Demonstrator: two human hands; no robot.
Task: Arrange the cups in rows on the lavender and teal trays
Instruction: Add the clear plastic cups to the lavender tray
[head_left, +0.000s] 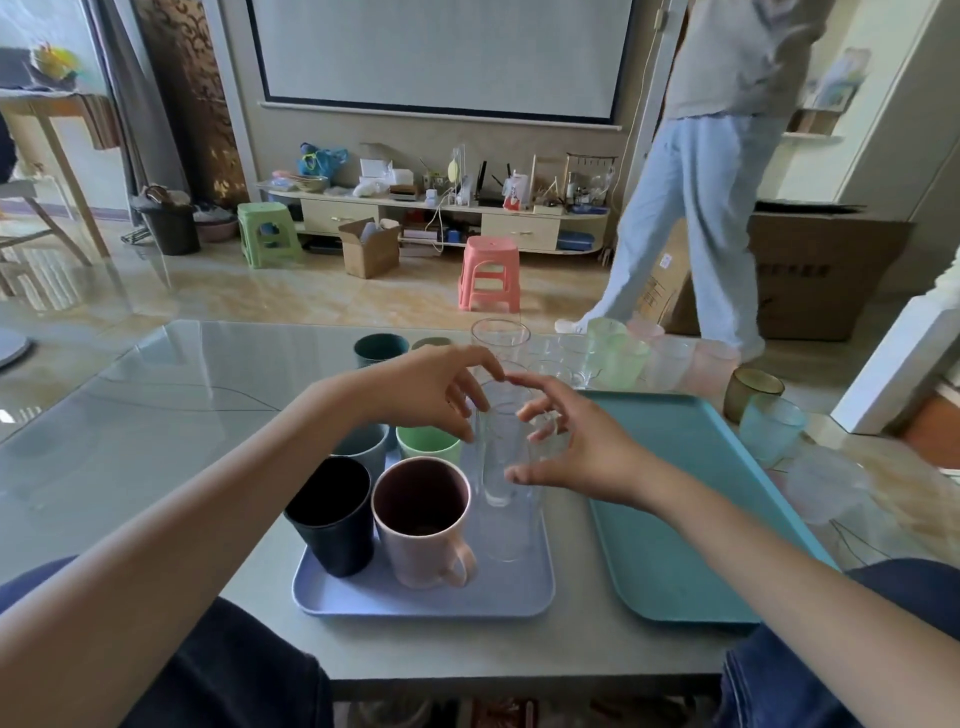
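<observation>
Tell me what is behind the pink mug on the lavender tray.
Behind the pink mug stands a green cup, its lower part hidden by the mug. Anything further back on the lavender tray is covered by the left hand.

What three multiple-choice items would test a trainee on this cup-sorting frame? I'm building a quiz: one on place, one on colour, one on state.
1. Where is the pink mug?
A. on the teal tray
B. on the lavender tray
C. on the floor

2. What colour is the cup just beyond the mug?
A. green
B. red
C. yellow

3. What is on the teal tray?
A. a row of cups
B. one mug
C. no cups

Answers:
1 B, it stands on the lavender tray beside the dark cup.
2 A, the green cup sits behind it.
3 C, its surface is bare.
</observation>
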